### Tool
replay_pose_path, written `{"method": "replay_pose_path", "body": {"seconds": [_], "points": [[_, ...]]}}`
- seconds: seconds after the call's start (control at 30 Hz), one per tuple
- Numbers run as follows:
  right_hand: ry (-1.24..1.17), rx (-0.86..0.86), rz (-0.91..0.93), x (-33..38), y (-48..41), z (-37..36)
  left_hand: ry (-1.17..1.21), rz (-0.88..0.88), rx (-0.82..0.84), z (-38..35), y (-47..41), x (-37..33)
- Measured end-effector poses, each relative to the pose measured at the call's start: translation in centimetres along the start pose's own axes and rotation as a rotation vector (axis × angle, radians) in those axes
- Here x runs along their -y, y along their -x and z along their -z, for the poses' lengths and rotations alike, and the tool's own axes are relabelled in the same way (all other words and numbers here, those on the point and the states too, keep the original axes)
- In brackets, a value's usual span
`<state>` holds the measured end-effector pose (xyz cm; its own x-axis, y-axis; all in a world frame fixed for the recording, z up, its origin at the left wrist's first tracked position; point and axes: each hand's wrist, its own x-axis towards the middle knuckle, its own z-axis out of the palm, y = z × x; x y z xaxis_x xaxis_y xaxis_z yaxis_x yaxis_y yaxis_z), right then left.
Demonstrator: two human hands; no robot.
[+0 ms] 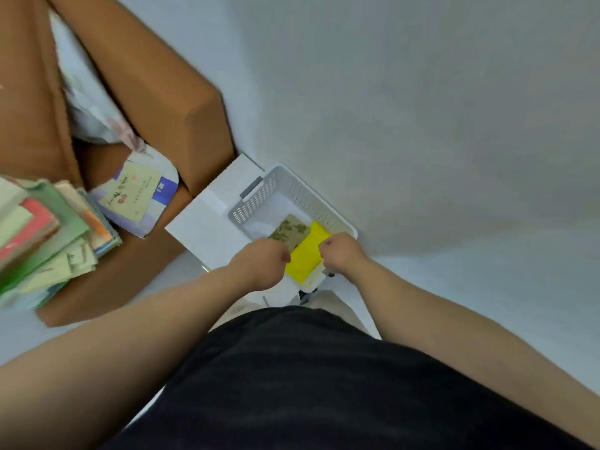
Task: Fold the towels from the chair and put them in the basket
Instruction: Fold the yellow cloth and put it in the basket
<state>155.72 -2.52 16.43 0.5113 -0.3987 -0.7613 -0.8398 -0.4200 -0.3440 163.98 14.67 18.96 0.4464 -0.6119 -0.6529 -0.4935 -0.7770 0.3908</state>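
Observation:
A folded yellow towel (306,253) lies inside the white perforated basket (285,190), beside a folded olive patterned towel (289,232). My left hand (259,264) grips the yellow towel's left edge with curled fingers. My right hand (341,253) grips its right edge the same way. Both hands reach down into the basket's near end. On the brown chair (162,102), a pile of several unfolded towels (48,235) sits at the left, with a pale blue printed towel (136,196) spread on the seat.
A white box (207,219) stands between the chair and the basket. A white patterned cushion (91,108) leans in the chair's corner. Pale floor stretches to the right of the basket. My dark shirt fills the bottom of the view.

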Motion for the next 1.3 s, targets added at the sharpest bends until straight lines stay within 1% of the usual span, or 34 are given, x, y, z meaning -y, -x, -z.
{"method": "replay_pose_path", "body": {"seconds": [0.1, 0.17, 0.2, 0.27, 0.37, 0.5, 0.67, 0.73, 0.83, 0.93, 1.1, 1.3], "points": [[-0.467, -0.097, -0.150, -2.6, 4.7, -0.5, 0.061, -0.084, -0.017, -0.2, 1.4, -1.5], [-0.783, -0.162, -0.201, -4.4, 9.2, -1.5, 0.091, -0.142, 0.026, -0.7, 3.1, -3.2], [-0.905, -0.195, -0.222, -5.5, 11.6, -2.3, 0.101, -0.170, 0.051, -1.1, 4.2, -4.3], [-1.088, -0.254, -0.257, -8.3, 16.3, -3.9, 0.138, -0.197, 0.101, -2.5, 6.5, -6.7], [-1.252, -0.369, -0.280, -13.8, 22.5, -6.2, 0.223, -0.195, 0.175, -6.3, 9.7, -11.2], [-1.421, -0.558, -0.344, -22.8, 30.7, -10.3, 0.140, -0.271, 0.344, -14.0, 14.1, -18.0], [-1.596, -0.764, -0.428, -35.5, 42.0, -17.1, 0.137, -0.369, 0.466, -26.8, 22.2, -28.3], [-1.615, -0.812, -0.480, -40.7, 47.5, -19.8, 0.168, -0.380, 0.503, -32.6, 26.5, -32.3], [-1.630, -0.895, -0.592, -47.7, 55.9, -23.4, 0.215, -0.372, 0.612, -40.7, 33.0, -37.8], [-1.646, -0.970, -0.675, -53.7, 62.9, -25.9, 0.198, -0.395, 0.699, -47.4, 38.8, -42.8], [-1.683, -1.051, -0.766, -63.9, 69.6, -28.5, 0.139, -0.445, 0.771, -57.2, 44.1, -50.8], [-1.695, -1.112, -0.839, -79.0, 74.2, -29.0, 0.110, -0.442, 0.812, -70.1, 45.6, -61.9]]}}
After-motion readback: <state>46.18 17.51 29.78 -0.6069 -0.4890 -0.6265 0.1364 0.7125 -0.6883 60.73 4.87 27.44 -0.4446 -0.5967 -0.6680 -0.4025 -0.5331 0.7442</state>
